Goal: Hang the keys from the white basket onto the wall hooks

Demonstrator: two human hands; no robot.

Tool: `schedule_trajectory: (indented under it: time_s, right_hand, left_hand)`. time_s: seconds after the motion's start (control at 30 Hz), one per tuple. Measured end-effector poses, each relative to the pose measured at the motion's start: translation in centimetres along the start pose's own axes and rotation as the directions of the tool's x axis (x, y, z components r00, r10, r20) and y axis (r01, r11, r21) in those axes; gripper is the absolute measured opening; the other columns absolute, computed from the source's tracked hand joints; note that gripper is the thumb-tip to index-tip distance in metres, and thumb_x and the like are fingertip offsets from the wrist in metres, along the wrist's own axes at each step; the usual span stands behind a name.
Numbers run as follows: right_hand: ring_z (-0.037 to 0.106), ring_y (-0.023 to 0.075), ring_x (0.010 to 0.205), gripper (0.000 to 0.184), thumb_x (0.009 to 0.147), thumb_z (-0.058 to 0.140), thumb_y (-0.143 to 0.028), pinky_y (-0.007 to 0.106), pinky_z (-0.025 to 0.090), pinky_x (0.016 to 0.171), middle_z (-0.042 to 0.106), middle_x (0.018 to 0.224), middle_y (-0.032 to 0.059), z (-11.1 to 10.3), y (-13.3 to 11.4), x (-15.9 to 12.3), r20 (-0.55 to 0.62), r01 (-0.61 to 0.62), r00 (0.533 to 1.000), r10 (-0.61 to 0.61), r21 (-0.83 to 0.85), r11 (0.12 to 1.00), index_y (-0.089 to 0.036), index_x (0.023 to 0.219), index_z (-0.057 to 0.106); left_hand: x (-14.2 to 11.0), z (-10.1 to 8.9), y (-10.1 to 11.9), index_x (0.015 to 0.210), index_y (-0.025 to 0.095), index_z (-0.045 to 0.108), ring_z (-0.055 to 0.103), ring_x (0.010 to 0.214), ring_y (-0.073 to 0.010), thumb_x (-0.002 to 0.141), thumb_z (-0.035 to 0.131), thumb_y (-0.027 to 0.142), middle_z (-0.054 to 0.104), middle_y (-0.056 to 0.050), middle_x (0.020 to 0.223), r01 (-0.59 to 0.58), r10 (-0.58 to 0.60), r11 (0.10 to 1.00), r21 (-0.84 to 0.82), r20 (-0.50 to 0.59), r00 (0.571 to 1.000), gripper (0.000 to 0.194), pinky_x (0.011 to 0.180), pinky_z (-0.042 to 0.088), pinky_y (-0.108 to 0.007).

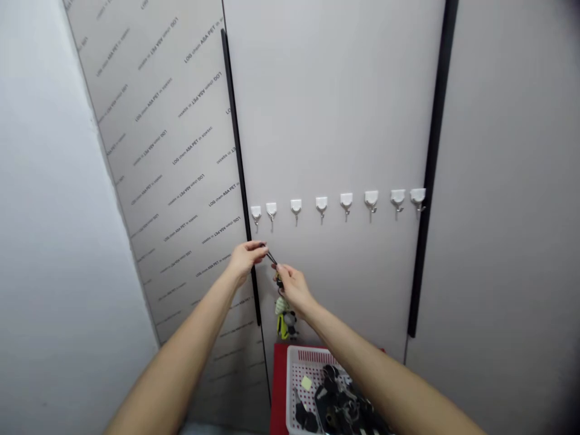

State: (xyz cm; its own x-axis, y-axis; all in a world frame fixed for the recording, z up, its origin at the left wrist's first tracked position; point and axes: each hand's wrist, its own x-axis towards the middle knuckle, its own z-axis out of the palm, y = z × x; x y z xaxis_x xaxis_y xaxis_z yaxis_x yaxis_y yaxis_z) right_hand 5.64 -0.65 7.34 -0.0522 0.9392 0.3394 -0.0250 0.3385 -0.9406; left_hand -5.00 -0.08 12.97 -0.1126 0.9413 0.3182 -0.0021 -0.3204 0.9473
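1. Pinching one end of a thin black cord (271,257) between thumb and fingers of the left hand (244,260), palm side toward the cabinet door (335,121).
2. Pinching the lower end of the same cord with the right hand (293,287), fingertips pressed together; pulled straight in the gap between both hands, slanting down to the right.
3. Hanging below the right fingertips: a bunch of charms (281,306), with a pale ribbed piece on top, then a bright yellow-green piece, and just beside that a grey-and-black animal figure (290,326). Partly covered higher up by the right hand; cannot tell exactly how joined to the cord.
4. Held just below the two leftmost of eight white hooks (296,206), apart from them. Set in a row across the door, with the rightmost overlapping the black handle (430,151) on that side.
5. Near the left hand, a second long black strip (235,139), running down the door's left edge beside a panel (158,139) covered in slanted printed lettering.
6. Below the hands, a white basket (290,393) on a red stand (280,386), partly hidden by the right forearm.
7. Inside the basket, a heap of dark items (339,405), too jumbled to tell apart, and a small yellow square (306,383) near the left side.
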Motion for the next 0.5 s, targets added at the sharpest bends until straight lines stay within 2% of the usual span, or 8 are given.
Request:
schedule_trajectory:
  time_s: [0.1,0.2,0.33,0.5]
  right_hand:
    - [0.031,0.0046,0.042,0.03,0.064,0.036,-0.038,0.017,0.025,0.039,0.04,0.052,-0.0032,1.7,-1.5,2.1,-0.035,0.038,0.999,-0.036,0.046,0.998,-0.013,0.072,0.051]
    - [0.032,0.0053,0.042,0.027,0.063,0.037,-0.038,0.018,0.026,0.041,0.042,0.05,-0.0036,2.9,-2.8,4.0,-0.108,0.089,0.99,-0.086,0.025,0.996,-0.015,0.068,0.051]
    - [0.035,0.0062,0.043,0.024,0.062,0.038,-0.036,0.018,0.028,0.042,0.042,0.048,-0.0037,3.6,-3.2,5.7,-0.171,0.133,0.976,-0.137,-0.036,0.99,-0.016,0.064,0.05]
    - [0.037,0.0072,0.043,0.025,0.063,0.036,-0.037,0.019,0.03,0.044,0.045,0.048,-0.003,3.5,-2.1,6.5,-0.17,0.131,0.975,-0.146,-0.096,0.987,-0.016,0.064,0.05]
  left_hand:
    - [2.0,-0.8,1.8,0.076,0.011,0.051,0.046,0.049,-0.006,0.047,0.059,0.02,0.05,0.002,0.054,-0.1,0.107,0.993,0.068,-0.114,0.988,0.031,0.05,0.036,-0.02]
    - [4.1,-1.0,2.9,0.07,0.011,0.051,0.045,0.049,-0.0064,0.05,0.057,0.021,0.05,0.001,0.055,-0.196,0.232,0.963,0.185,-0.199,0.952,0.023,0.05,0.037,-0.02]
    - [6.0,-0.8,3.2,0.068,0.012,0.054,0.046,0.051,-0.0072,0.053,0.054,0.022,0.054,-0.001,0.061,-0.269,0.361,0.89,0.368,-0.206,0.91,0.018,0.051,0.038,-0.02]
    - [6.3,-0.7,2.7,0.068,0.014,0.055,0.047,0.052,-0.0076,0.055,0.051,0.02,0.056,-0.001,0.062,-0.274,0.396,0.846,0.456,-0.196,0.897,0.015,0.051,0.037,-0.019]
